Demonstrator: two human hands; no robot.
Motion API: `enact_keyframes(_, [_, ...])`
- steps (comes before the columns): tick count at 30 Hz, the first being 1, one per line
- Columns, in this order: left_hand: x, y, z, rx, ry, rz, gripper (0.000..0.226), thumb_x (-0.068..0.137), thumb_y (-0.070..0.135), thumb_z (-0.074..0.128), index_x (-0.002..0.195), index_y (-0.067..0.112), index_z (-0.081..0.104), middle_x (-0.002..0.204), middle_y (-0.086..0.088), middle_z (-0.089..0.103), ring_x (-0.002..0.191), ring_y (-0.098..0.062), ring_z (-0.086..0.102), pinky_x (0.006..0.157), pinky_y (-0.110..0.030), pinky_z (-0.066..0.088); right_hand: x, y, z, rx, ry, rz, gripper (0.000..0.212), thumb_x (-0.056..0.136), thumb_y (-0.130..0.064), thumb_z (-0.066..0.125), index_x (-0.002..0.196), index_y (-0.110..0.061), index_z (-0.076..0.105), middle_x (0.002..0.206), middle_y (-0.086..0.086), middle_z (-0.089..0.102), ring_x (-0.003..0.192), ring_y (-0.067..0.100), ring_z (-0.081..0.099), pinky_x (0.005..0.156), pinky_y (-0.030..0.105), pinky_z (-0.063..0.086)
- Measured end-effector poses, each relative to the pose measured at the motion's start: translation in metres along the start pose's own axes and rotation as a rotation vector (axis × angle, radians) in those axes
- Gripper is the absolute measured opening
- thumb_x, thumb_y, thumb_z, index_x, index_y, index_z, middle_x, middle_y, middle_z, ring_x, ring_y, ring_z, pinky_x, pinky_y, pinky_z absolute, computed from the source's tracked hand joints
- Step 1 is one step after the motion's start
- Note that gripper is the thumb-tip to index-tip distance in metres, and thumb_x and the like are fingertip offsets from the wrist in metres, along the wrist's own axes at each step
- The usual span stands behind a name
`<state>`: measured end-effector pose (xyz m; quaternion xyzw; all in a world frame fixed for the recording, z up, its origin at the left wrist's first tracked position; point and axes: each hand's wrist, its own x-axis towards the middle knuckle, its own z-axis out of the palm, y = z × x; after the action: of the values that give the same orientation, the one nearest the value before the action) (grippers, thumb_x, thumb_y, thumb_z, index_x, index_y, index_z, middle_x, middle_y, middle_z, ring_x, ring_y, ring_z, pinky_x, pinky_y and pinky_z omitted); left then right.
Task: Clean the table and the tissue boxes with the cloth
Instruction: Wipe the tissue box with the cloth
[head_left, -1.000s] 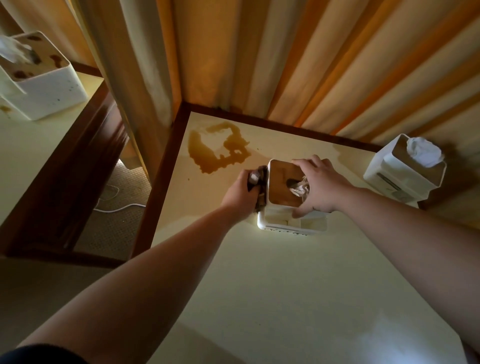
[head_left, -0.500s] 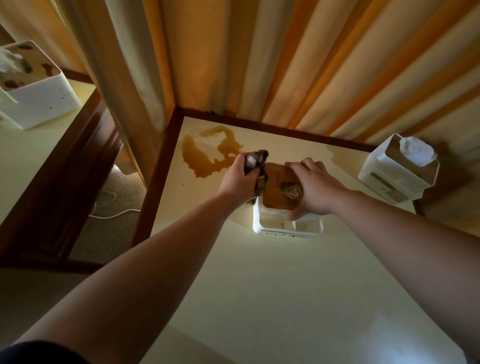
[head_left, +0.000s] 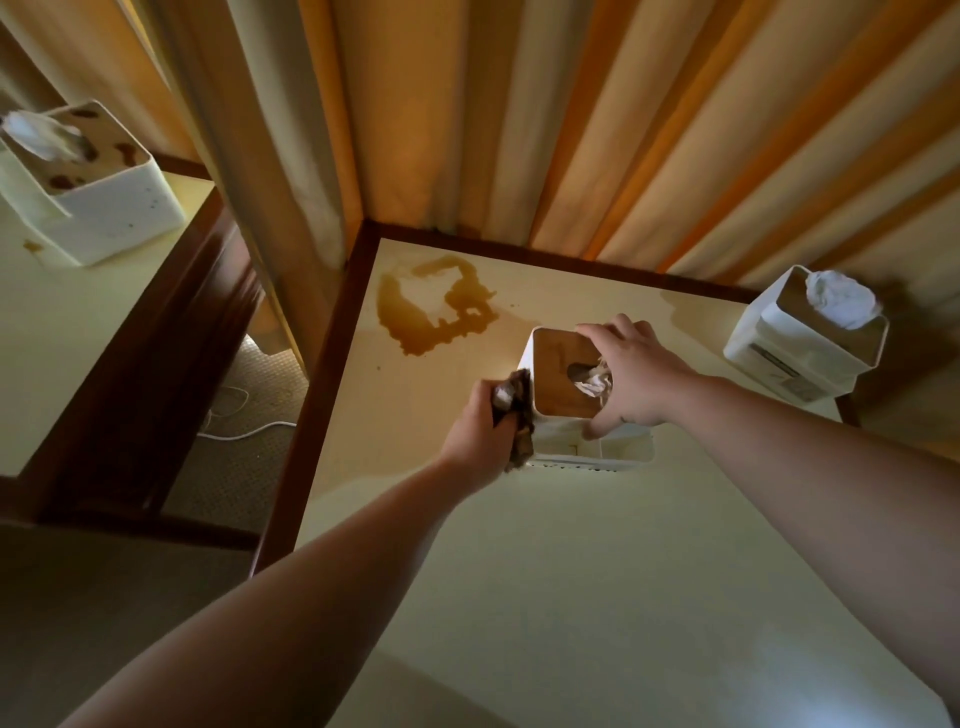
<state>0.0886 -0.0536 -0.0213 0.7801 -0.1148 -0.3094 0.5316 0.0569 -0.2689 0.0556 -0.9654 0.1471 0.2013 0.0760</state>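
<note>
Head view: tissue box (head_left: 566, 395) stands upright on table (head_left: 571, 597), long axis vertical, wooden lid up, tissue poking out. Bare tabletop on its near side; brown spill (head_left: 436, 312) beyond-left of it, toward the dark corner edge. Second box (head_left: 795, 358) right of it, well apart. Left hand (head_left: 480, 434) grips cloth (head_left: 517, 415) against its left wall. Right hand (head_left: 631, 376) arches over lid, fingers curled round it.

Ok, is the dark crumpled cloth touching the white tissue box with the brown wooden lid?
Touching. The head view shows the dark crumpled cloth in the left hand pressed against the white tissue box's left side.
</note>
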Motion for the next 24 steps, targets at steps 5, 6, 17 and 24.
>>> enact_keyframes(5, [-0.017,-0.011,-0.007,0.025,-0.063,-0.002,0.018,0.102,0.019,0.057,0.12,0.021,0.052,0.094,-0.002,0.07,0.077,-0.008,0.07,0.07,-0.032,0.062,-0.006,-0.002,-0.003,0.002,-0.047,-0.013,0.147,0.042,-0.061,0.097,0.159,-0.042,0.01,0.144,-0.008,0.026,0.138,0.024,0.025,0.103,0.048,0.047])
enact_keyframes(6, [-0.016,-0.011,-0.011,0.046,-0.061,0.0,0.019,0.101,0.021,0.058,0.12,0.023,0.053,0.097,-0.002,0.07,0.085,-0.016,0.07,0.077,-0.04,0.062,-0.007,-0.002,-0.005,-0.009,-0.073,-0.019,0.148,0.043,-0.06,0.098,0.16,-0.045,0.008,0.149,-0.008,0.024,0.142,0.026,0.022,0.109,0.051,0.044])
enact_keyframes(17, [-0.011,-0.009,-0.039,-0.015,0.104,0.002,0.028,0.101,0.021,0.059,0.128,0.026,0.055,0.104,0.006,0.066,0.096,-0.016,0.065,0.089,-0.046,0.059,-0.002,-0.059,-0.014,0.153,-0.07,0.423,0.166,0.041,-0.101,0.069,0.165,-0.027,-0.013,0.168,0.018,0.012,0.152,0.044,0.02,0.116,0.057,0.04])
enact_keyframes(24, [-0.007,-0.012,-0.045,-0.036,0.079,0.015,0.032,0.099,0.021,0.063,0.13,0.028,0.056,0.108,0.005,0.067,0.098,-0.019,0.067,0.087,-0.048,0.061,-0.009,-0.056,-0.005,0.043,-0.073,0.348,0.162,0.047,-0.087,0.082,0.165,-0.022,-0.008,0.17,0.015,0.009,0.155,0.042,0.016,0.12,0.069,0.022])
